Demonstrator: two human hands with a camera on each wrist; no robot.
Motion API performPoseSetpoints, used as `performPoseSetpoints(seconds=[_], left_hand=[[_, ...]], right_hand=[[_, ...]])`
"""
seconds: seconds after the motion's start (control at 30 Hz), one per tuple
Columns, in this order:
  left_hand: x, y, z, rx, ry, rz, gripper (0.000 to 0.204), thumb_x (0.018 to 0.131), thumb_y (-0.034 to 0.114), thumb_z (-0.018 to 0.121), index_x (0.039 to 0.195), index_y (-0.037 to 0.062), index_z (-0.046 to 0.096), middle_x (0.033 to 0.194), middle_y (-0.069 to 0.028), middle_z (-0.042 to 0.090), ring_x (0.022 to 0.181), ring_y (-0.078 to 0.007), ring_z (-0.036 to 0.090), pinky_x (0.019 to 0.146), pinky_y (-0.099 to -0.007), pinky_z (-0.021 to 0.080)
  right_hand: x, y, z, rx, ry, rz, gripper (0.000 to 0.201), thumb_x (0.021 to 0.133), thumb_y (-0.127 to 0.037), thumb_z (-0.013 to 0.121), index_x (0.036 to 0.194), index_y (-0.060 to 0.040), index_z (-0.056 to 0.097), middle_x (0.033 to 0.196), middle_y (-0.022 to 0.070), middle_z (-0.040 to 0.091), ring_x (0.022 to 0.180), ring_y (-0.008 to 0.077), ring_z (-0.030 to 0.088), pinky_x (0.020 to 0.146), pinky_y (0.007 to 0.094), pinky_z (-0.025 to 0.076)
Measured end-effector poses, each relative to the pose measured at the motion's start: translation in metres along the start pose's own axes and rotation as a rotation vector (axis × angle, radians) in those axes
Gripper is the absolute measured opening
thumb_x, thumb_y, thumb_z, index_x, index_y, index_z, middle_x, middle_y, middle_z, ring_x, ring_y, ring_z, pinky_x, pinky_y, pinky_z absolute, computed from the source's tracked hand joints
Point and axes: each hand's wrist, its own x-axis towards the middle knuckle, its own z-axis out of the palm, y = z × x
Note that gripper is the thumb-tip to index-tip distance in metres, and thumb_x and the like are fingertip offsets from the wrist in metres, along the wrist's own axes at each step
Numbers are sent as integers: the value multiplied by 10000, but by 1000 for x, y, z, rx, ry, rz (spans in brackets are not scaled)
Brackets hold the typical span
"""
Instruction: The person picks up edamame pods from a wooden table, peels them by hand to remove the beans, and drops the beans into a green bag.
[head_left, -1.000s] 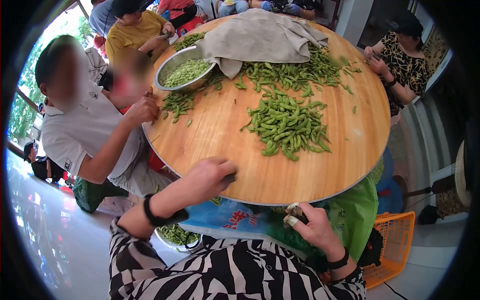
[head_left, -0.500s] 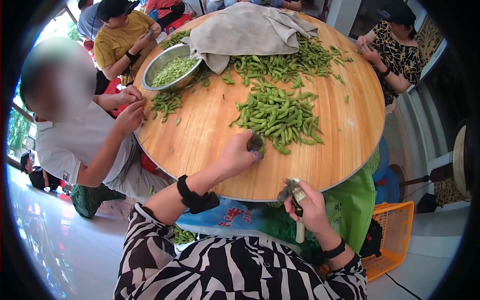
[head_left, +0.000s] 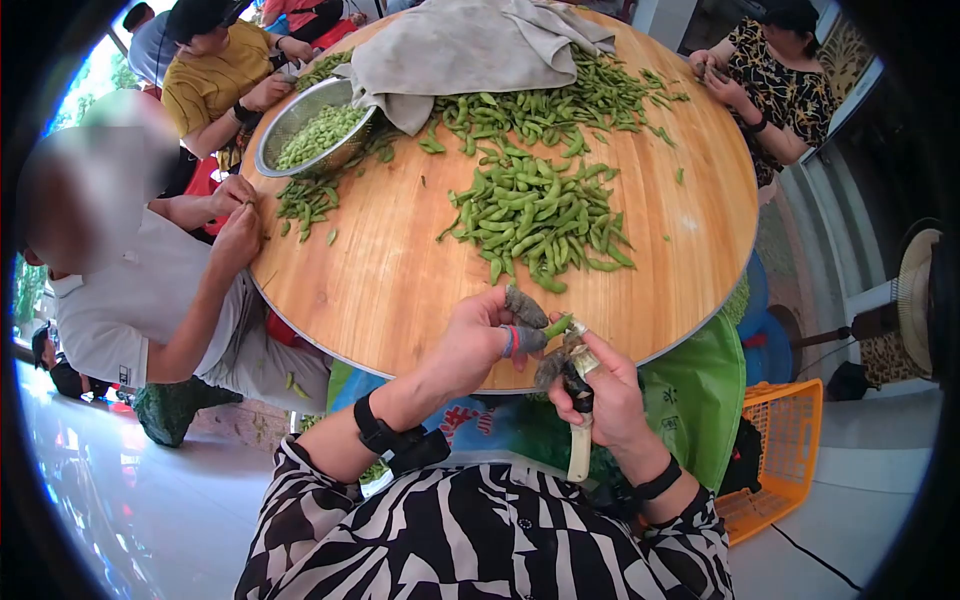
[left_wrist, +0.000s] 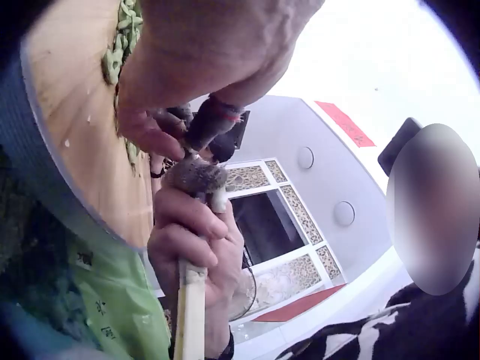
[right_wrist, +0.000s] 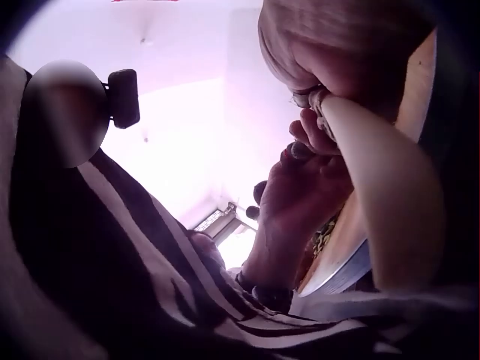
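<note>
In the head view my left hand (head_left: 470,340) is over the table's near edge, its thumb and finger in grey finger covers (head_left: 524,304). It pinches a green soybean pod (head_left: 558,327) whose far end meets my right fingertips. My right hand (head_left: 612,400) grips a tool with a pale straight handle (head_left: 579,455); the tool's working end is hidden among the covered fingers. The same handle (left_wrist: 192,307) points downward in the left wrist view, below the right hand's curled fingers (left_wrist: 187,214). Beyond both hands lies a pile of soybean pods (head_left: 540,220).
A metal colander (head_left: 285,165) of shelled beans stands at the table's left. A grey cloth (head_left: 450,60) covers more pods at the back. Other people sit around the round wooden table (head_left: 370,270). An orange crate (head_left: 790,450) and green bag (head_left: 700,385) are at lower right.
My left hand has moved from the table's near left to the pile's near edge, then back toward my right hand with a pod. My right hand has risen slightly, bringing the handle into view.
</note>
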Motion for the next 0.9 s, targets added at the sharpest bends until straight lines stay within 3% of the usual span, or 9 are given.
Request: performPoseSetpoints(seconds=[0.27, 0.5, 0.57, 0.6, 0.67, 0.7, 0.77, 0.83, 0.9], left_hand=[[1, 1, 7, 191, 21, 4, 211, 841, 6, 656, 1051, -17, 646, 839, -35, 651, 679, -91, 581, 567, -223, 461], [3, -4, 3, 261, -42, 22, 242, 852, -1, 633, 1094, 4, 626, 794, -57, 640, 645, -111, 585, 533, -240, 457], [5, -7, -5, -35, -130, -141, 243, 879, 39, 587, 1120, 20, 610, 767, -94, 635, 552, -144, 558, 472, -263, 433], [5, -6, -6, -37, -128, -143, 243, 879, 39, 587, 1120, 20, 610, 767, -94, 635, 552, -144, 558, 472, -263, 433], [2, -3, -8, -428, -223, -364, 251, 902, 110, 545, 1132, 27, 600, 752, -128, 630, 478, -168, 511, 424, -276, 397], [2, -4, -10, -429, -222, -364, 251, 902, 110, 545, 1132, 27, 600, 752, -128, 630, 478, -168, 511, 424, -276, 397], [3, -12, -17, -614, -415, -460, 274, 915, 172, 529, 1144, 36, 594, 740, -138, 628, 459, -163, 481, 407, -272, 364], [1, -21, -19, -673, -442, -481, 276, 918, 176, 528, 1146, 35, 594, 736, -134, 627, 452, -166, 478, 405, -271, 360], [-2, -23, -15, -729, -471, -501, 277, 921, 179, 528, 1147, 34, 593, 732, -129, 626, 444, -169, 476, 403, -271, 355]], right_hand=[[-2, 3, -4, 57, -13, -15, 427, 985, -142, 426, 1394, -22, 400, 781, 68, 562, 542, 86, 458, 421, 197, 348], [1, 0, -6, -90, 46, -41, 378, 977, -113, 456, 1341, -11, 471, 829, 53, 570, 512, 67, 437, 419, 190, 339], [1, -1, -7, -104, 41, -35, 376, 975, -111, 465, 1338, -10, 475, 836, 55, 573, 508, 65, 436, 418, 189, 339], [-1, -4, -6, -59, 31, -5, 373, 973, -103, 468, 1335, -11, 477, 850, 60, 581, 505, 63, 435, 416, 190, 340], [-3, -6, -6, -13, 21, 25, 371, 971, -94, 471, 1332, -11, 479, 863, 64, 589, 502, 61, 435, 415, 190, 341], [-5, -6, -6, 10, -12, 43, 364, 971, -92, 471, 1326, -11, 483, 873, 67, 593, 506, 63, 439, 414, 190, 344], [-9, -5, -9, 33, -44, 62, 357, 971, -89, 470, 1320, -12, 487, 883, 69, 596, 509, 65, 444, 414, 191, 348], [-13, -2, -12, 114, -107, 119, 354, 971, -102, 477, 1313, -12, 486, 892, 82, 601, 512, 72, 448, 412, 189, 354], [-13, -3, -10, 156, -62, 143, 360, 970, -107, 482, 1317, -12, 482, 883, 90, 599, 510, 81, 454, 407, 191, 355]])
